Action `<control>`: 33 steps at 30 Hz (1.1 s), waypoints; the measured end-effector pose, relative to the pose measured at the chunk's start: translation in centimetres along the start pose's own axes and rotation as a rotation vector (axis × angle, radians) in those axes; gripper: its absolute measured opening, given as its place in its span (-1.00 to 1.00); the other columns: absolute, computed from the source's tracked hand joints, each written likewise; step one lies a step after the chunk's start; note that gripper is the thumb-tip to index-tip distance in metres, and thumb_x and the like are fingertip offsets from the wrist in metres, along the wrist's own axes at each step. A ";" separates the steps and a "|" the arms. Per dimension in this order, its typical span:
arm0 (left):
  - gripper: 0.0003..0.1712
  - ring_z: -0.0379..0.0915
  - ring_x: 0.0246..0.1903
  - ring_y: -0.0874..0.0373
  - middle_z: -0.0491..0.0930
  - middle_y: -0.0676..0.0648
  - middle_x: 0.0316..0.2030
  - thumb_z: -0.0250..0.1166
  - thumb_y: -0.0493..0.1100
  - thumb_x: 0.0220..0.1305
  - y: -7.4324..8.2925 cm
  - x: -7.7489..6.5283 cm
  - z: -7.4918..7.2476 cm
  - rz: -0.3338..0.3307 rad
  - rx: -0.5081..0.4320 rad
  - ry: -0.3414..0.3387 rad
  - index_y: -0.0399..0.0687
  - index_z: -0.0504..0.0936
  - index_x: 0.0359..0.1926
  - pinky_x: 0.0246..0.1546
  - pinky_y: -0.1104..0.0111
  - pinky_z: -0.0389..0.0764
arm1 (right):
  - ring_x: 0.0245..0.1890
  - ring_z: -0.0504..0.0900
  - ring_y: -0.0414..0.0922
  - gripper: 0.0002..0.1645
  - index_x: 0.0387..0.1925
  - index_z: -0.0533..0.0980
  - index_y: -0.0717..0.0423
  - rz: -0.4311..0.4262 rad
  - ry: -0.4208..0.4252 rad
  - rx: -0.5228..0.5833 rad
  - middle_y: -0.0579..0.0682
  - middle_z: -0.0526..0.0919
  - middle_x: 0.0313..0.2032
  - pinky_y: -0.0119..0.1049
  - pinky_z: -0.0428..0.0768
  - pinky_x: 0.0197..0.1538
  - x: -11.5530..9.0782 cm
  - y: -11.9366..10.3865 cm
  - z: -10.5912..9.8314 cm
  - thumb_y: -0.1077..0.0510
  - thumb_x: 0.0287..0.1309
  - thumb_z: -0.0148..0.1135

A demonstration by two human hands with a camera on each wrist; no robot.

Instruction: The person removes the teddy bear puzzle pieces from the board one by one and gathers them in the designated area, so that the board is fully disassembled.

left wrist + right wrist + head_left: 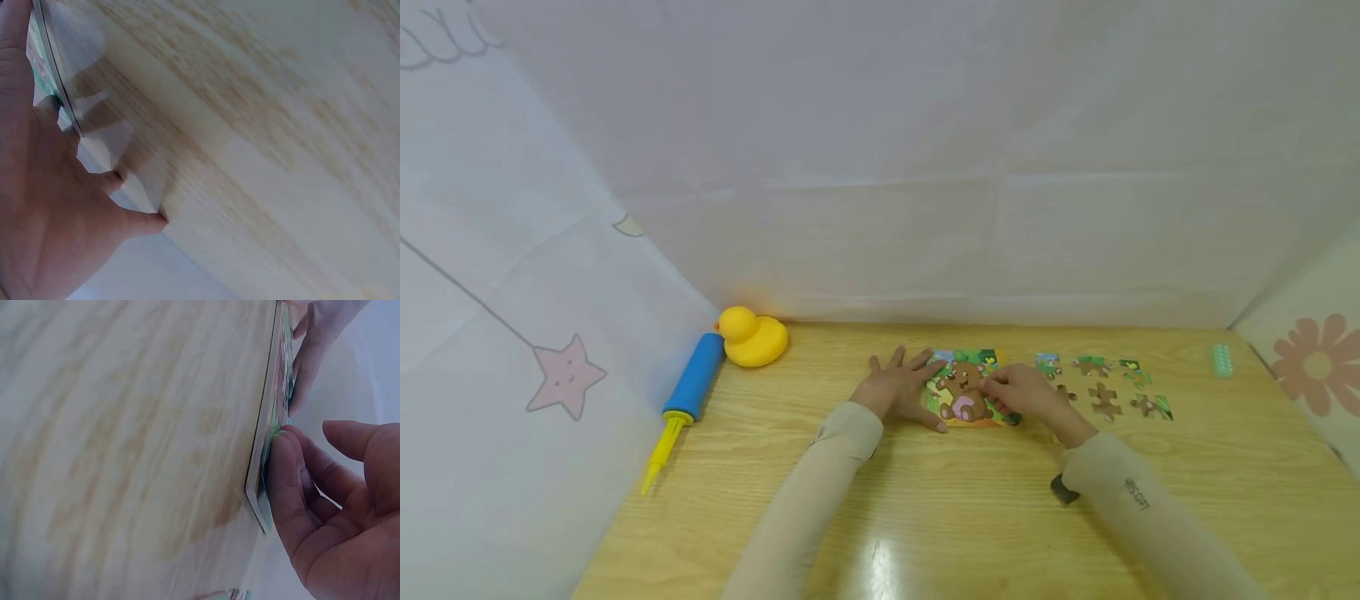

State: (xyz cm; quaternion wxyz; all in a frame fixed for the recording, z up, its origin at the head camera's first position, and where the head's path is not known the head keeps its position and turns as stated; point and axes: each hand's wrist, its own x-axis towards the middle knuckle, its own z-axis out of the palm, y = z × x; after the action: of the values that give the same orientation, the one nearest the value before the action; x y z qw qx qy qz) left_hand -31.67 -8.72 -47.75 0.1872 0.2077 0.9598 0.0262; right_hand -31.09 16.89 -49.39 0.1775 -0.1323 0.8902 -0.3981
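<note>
- Head view: pale printed sheets with a star and a flower wall in a light wooden table (pixel 925 517). Your left hand (pixel 898 387) lies flat with fingers spread, the fingertips resting on the left edge of the bear puzzle board (pixel 964 392) near the middle of the table. Your right hand (pixel 1028 393) rests on the board's right side, fingers bent down onto the picture; whether it pinches a piece you cannot tell here. Loose puzzle pieces (pixel 1103 387) lie just right of the board. A yellow rubber duck (pixel 750 336) sits at the back left, touching a blue and yellow hand pump (pixel 685 400), and a small green object (pixel 1222 360) sits far right
- Left wrist view: your left hand (pixel 44 206) is flat and relaxed, gripping nothing, and the board's thin edge (pixel 56 69) runs beside the thumb side
- Right wrist view: your right hand (pixel 331 512) has its fingertips (pixel 281 462) pressed against the board's edge (pixel 265 444), fingers loosely curved, nothing enclosed; your other hand touches the far end
</note>
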 end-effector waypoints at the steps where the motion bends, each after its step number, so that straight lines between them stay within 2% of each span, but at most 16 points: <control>1: 0.35 -0.46 0.62 -0.23 -0.34 0.17 0.64 0.28 0.69 -0.11 0.0 0.0 0.0 -0.002 0.003 -0.002 0.55 -0.18 0.61 0.42 -0.48 -0.23 | -0.35 0.70 -0.17 -0.59 -0.23 0.70 0.19 -0.003 0.001 -0.006 0.03 0.72 -0.29 -0.25 0.75 -0.22 -0.1 -0.1 0.0 0.05 0.54 0.02; 5: 0.35 -0.46 0.62 -0.22 -0.33 0.17 0.64 0.27 0.70 -0.12 0.0 0.1 0.1 0.000 0.009 0.005 0.56 -0.19 0.61 0.42 -0.47 -0.22 | -0.46 0.63 -0.18 -0.54 -0.43 0.67 0.15 -0.015 0.009 -0.051 -0.03 0.64 -0.48 -0.30 0.65 -0.32 -0.3 -0.4 0.2 0.03 0.53 0.04; 9: 0.36 -0.45 0.62 -0.22 -0.33 0.18 0.64 0.28 0.70 -0.13 -0.1 0.1 0.2 -0.004 0.004 0.005 0.57 -0.19 0.60 0.42 -0.47 -0.23 | -0.53 0.57 -0.15 -0.52 -0.51 0.65 0.09 -0.002 0.018 -0.070 -0.07 0.55 -0.62 -0.32 0.51 -0.39 -0.4 -0.6 0.3 0.02 0.53 0.05; 14: 0.37 -0.47 0.62 -0.21 -0.36 0.20 0.64 0.27 0.71 -0.15 -0.1 0.2 0.2 -0.014 -0.004 -0.011 0.59 -0.21 0.60 0.43 -0.47 -0.27 | -0.63 0.40 -0.17 -0.46 -0.67 0.46 0.06 0.014 0.004 -0.060 -0.12 0.43 -0.70 -0.33 0.40 -0.45 -0.6 -0.9 0.4 0.02 0.52 0.06; 17: 0.36 -0.47 0.62 -0.21 -0.35 0.20 0.64 0.28 0.70 -0.14 -0.1 0.1 0.2 -0.011 -0.015 -0.008 0.59 -0.20 0.60 0.43 -0.46 -0.28 | -0.64 0.35 -0.18 -0.54 -0.57 0.58 0.07 0.023 0.008 -0.055 -0.12 0.43 -0.69 -0.32 0.39 -0.45 -0.6 -0.9 0.3 0.03 0.50 0.09; 20: 0.35 -0.46 0.62 -0.21 -0.34 0.19 0.64 0.29 0.69 -0.13 -0.1 0.1 0.2 -0.007 -0.024 -0.002 0.58 -0.18 0.60 0.43 -0.46 -0.28 | -0.54 0.49 -0.19 -0.69 -0.26 0.73 0.11 0.037 0.015 -0.042 -0.09 0.59 -0.56 -0.31 0.52 -0.39 -0.6 -0.9 0.3 0.06 0.46 0.14; 22: 0.35 -0.47 0.62 -0.21 -0.34 0.19 0.64 0.29 0.69 -0.13 -0.1 0.0 0.1 -0.007 -0.027 -0.002 0.58 -0.18 0.60 0.43 -0.46 -0.29 | -0.47 0.56 -0.16 -0.72 -0.09 0.73 0.12 0.043 0.018 -0.032 -0.03 0.67 -0.47 -0.29 0.56 -0.35 -0.7 -1.0 0.2 0.08 0.44 0.17; 25: 0.36 -0.47 0.62 -0.20 -0.35 0.20 0.64 0.28 0.70 -0.14 -0.1 0.0 0.1 -0.009 -0.023 -0.002 0.60 -0.19 0.60 0.44 -0.45 -0.28 | -0.38 0.63 -0.13 -0.73 -0.03 0.71 0.12 0.044 0.019 -0.020 0.01 0.73 -0.35 -0.26 0.61 -0.30 -0.9 -1.2 0.2 0.11 0.41 0.20; 33: 0.34 -0.47 0.62 -0.19 -0.35 0.21 0.64 0.29 0.69 -0.13 0.0 0.0 0.1 -0.013 -0.023 -0.001 0.62 -0.19 0.59 0.44 -0.45 -0.28 | -0.31 0.67 -0.10 -0.80 -0.07 0.67 0.10 0.037 0.009 0.018 0.03 0.73 -0.25 -0.20 0.69 -0.22 -1.2 -1.5 0.0 0.14 0.37 0.23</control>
State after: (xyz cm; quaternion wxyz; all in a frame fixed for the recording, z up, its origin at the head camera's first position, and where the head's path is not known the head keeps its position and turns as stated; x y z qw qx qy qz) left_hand -31.65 -8.74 -47.85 0.1902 0.1991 0.9607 0.0362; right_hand -29.90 16.36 -48.07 0.1822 -0.1124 0.8896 -0.4035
